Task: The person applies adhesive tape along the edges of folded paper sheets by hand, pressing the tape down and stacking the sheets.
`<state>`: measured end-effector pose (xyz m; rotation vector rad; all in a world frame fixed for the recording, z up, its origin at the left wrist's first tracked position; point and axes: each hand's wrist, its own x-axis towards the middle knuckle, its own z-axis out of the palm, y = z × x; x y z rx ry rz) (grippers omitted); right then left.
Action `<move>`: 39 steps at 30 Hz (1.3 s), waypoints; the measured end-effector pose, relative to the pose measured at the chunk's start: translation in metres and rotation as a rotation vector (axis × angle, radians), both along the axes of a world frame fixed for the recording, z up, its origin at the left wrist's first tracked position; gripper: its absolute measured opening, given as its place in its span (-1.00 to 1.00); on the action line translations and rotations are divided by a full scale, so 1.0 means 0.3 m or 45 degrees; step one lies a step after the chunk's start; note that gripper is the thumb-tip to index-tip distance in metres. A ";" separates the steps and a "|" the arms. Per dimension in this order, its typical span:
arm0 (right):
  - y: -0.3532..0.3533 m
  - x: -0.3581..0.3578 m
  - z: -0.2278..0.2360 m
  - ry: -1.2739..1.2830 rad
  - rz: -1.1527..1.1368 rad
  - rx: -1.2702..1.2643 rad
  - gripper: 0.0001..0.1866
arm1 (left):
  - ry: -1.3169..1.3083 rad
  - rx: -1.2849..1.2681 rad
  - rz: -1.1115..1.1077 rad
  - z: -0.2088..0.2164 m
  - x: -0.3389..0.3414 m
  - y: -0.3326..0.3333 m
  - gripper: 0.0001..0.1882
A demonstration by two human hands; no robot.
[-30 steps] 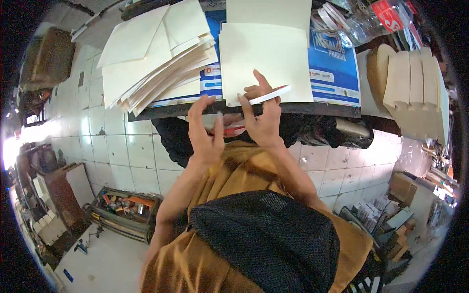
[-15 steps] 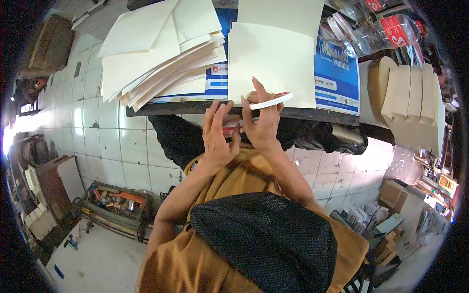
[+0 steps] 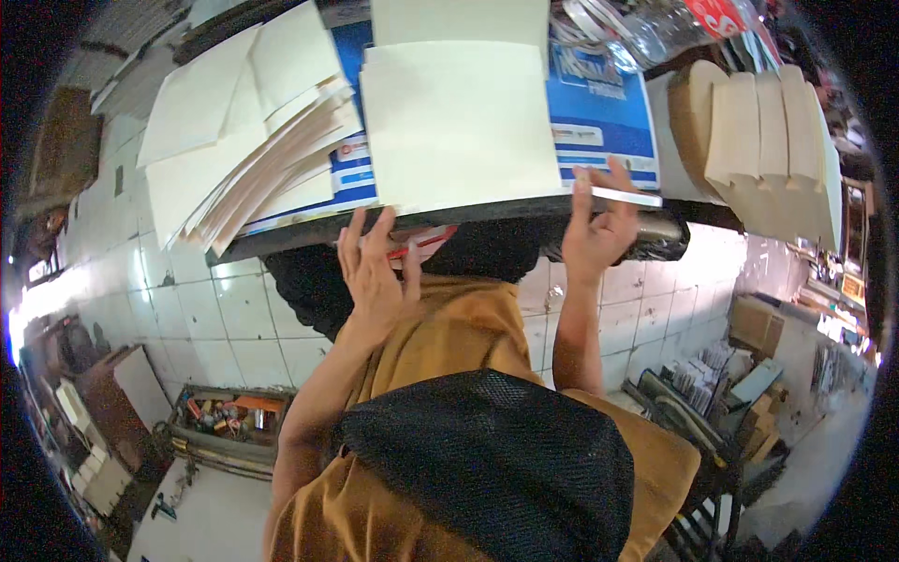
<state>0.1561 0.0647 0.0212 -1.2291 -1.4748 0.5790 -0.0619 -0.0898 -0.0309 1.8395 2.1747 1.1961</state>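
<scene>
A stack of cream paper sheets (image 3: 459, 126) lies in front of me at the table's edge. My left hand (image 3: 375, 281) is at the stack's lower left corner, fingers stretched and thumb apart, fingertips near the paper's edge. Below the table edge, beside its thumb, a red and white flat thing (image 3: 431, 245) shows in part. My right hand (image 3: 602, 234) is off the stack's lower right, holding a thin white roll of tape (image 3: 632, 197) seen nearly edge-on. Whether a strip of tape runs between the hands I cannot tell.
A fanned pile of cream sheets (image 3: 243, 122) overhangs the dark table edge (image 3: 487, 211) at left. A blue printed sheet (image 3: 604, 112) lies underneath. Clear plastic bottles (image 3: 655, 37) and thick cream paper blocks (image 3: 763, 131) are at right. A tool box (image 3: 229, 412) sits lower left.
My right hand has moved right with the roll of tape, away from my left hand. My left hand has stayed near the stack's lower left corner. The view has shifted.
</scene>
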 end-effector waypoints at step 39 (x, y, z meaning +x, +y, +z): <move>-0.112 -0.001 -0.061 -0.237 -0.011 -0.043 -0.69 | 0.309 -0.334 -0.274 0.120 0.230 0.345 -0.32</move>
